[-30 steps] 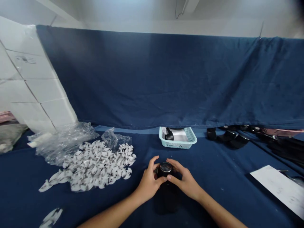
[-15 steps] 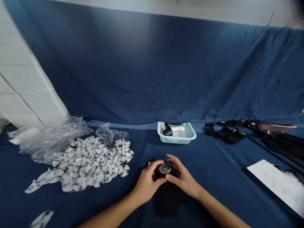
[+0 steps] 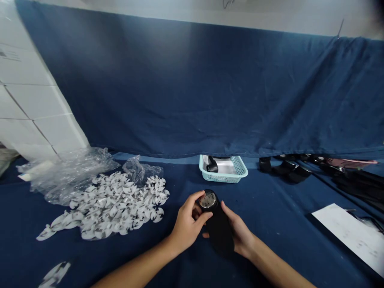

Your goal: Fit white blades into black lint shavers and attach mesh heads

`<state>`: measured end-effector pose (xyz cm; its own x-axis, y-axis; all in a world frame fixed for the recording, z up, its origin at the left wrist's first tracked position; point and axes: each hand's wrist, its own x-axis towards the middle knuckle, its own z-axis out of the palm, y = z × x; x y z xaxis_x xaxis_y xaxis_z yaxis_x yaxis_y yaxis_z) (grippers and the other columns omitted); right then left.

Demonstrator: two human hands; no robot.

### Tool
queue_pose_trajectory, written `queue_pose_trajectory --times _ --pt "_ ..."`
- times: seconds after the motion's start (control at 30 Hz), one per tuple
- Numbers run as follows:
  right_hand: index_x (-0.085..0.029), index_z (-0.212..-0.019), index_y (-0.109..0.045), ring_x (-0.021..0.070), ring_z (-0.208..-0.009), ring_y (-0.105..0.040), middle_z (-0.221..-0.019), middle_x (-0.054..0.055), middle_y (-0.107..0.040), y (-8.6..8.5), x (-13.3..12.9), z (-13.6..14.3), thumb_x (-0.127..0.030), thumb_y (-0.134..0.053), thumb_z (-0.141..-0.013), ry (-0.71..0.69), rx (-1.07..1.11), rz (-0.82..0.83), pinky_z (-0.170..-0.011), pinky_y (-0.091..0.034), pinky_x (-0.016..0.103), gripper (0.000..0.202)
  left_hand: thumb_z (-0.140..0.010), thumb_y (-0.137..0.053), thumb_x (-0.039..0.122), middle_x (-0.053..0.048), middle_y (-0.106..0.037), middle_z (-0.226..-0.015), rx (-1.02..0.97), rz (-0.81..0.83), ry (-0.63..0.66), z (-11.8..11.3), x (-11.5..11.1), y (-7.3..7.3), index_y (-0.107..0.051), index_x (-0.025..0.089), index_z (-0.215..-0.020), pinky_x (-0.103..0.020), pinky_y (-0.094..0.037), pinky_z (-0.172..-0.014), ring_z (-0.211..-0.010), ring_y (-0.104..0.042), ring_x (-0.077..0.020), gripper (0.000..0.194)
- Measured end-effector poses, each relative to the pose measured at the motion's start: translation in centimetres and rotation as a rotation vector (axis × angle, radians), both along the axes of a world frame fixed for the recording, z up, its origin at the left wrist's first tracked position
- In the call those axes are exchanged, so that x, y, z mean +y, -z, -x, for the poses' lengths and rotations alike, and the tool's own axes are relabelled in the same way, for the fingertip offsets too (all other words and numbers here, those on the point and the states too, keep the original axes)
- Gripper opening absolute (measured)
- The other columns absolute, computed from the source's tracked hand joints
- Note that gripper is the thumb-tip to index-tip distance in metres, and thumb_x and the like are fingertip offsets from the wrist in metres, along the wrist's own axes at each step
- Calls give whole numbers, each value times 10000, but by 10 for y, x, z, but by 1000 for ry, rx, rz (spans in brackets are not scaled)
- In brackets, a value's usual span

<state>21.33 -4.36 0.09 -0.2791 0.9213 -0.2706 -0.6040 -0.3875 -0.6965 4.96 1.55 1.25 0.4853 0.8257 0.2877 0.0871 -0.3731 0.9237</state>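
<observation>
Between my two hands is a black fabric shaver point(image 3: 220, 232), its round perforated metal head point(image 3: 207, 199) facing up and its body slanting down to the right. My left hand point(image 3: 187, 220) grips the head end, with the index finger on the rim and the thumb just below it. Around the body from the right side wraps my right hand point(image 3: 240, 234); its thumb lies along the upper edge and some of its fingers are hidden underneath.
Left lies a heap of white curved pieces point(image 3: 117, 204) beside crumpled clear plastic point(image 3: 72, 172). A light blue basket point(image 3: 223, 177) holding a black part point(image 3: 212, 165) stands behind. Rightward are a white sheet point(image 3: 351, 236), black items point(image 3: 292, 172) and a pink tray point(image 3: 349, 163).
The fabric shaver has turned so its body now shows, slanting to the lower right. My right hand has shifted from the head down to the body, while my left stays at the head.
</observation>
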Motion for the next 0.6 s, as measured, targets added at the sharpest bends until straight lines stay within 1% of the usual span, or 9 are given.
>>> queue_pose_trajectory --times 0.07,0.13,0.17,0.23,0.3,0.37,0.43,0.5,0.6 --pt "-130 -1117 -655 199 -693 -704 -968 119 -733 -1 -1 0 -618 -419 -921 42 11 30 -609 -534 286 577 -836 -649 269 -86 -625 -1155 74 -115 11 -1 0 -3 -454 229 -1291 -263 -547 -650 -717 -637 -131 496" --pt "-117 -1119 -653 170 -606 -683 -945 118 -734 -5 -1 0 -597 -432 -926 104 14 27 -557 -519 260 562 -814 -687 305 -111 -485 -1388 158 -230 31 0 0 -8 -439 262 -1308 -272 -559 -661 -780 -651 -139 554" --pt "-125 -1150 -638 160 -581 -671 -950 113 -732 -8 -2 0 -582 -443 -929 138 3 17 -536 -512 254 543 -810 -696 339 -111 -443 -1433 205 -286 36 1 0 -12 -429 274 -1319 -284 -569 -672 -801 -657 -147 578" --pt "-174 -1241 -578 152 -593 -662 -994 92 -720 -17 -5 0 -533 -486 -932 231 -58 -42 -523 -508 246 482 -829 -673 405 -99 -464 -1422 281 -403 16 1 1 -24 -427 281 -1319 -317 -583 -724 -870 -665 -173 562" --pt "-244 -1306 -512 150 -654 -660 -1073 65 -693 -28 -9 0 -484 -518 -936 342 -156 -153 -563 -525 256 441 -864 -621 443 -87 -526 -1365 302 -541 -23 1 3 -40 -455 272 -1287 -349 -582 -793 -977 -661 -206 485" --pt "-285 -1327 -477 149 -702 -653 -1155 51 -653 -42 -10 0 -465 -512 -945 418 -243 -279 -630 -545 285 424 -864 -618 457 -84 -580 -1301 267 -704 -53 0 5 -59 -487 256 -1244 -371 -564 -862 -1075 -635 -234 449" --pt "-306 -1336 -461 152 -720 -642 -1203 46 -621 -57 -8 -1 -462 -499 -950 473 -318 -385 -663 -551 307 418 -848 -646 451 -83 -614 -1248 210 -827 -66 -2 8 -79 -505 241 -1217 -372 -542 -909 -1097 -626 -237 447" --pt "-321 -1342 -456 169 -762 -637 -1230 45 -597 -76 -3 -3 -460 -506 -942 533 -411 -496 -663 -553 316 426 -832 -671 442 -67 -638 -1192 158 -822 -85 -4 9 -102 -497 239 -1227 -338 -542 -892 -1034 -648 -210 477" --pt "-335 -1351 -453 214 -934 -618 -1308 43 -541 -109 6 -5 -448 -517 -933 606 -614 -680 -727 -553 336 438 -823 -677 456 -42 -667 -1086 87 -664 -144 -4 10 -136 -471 234 -1273 -285 -552 -797 -873 -670 -165 542"
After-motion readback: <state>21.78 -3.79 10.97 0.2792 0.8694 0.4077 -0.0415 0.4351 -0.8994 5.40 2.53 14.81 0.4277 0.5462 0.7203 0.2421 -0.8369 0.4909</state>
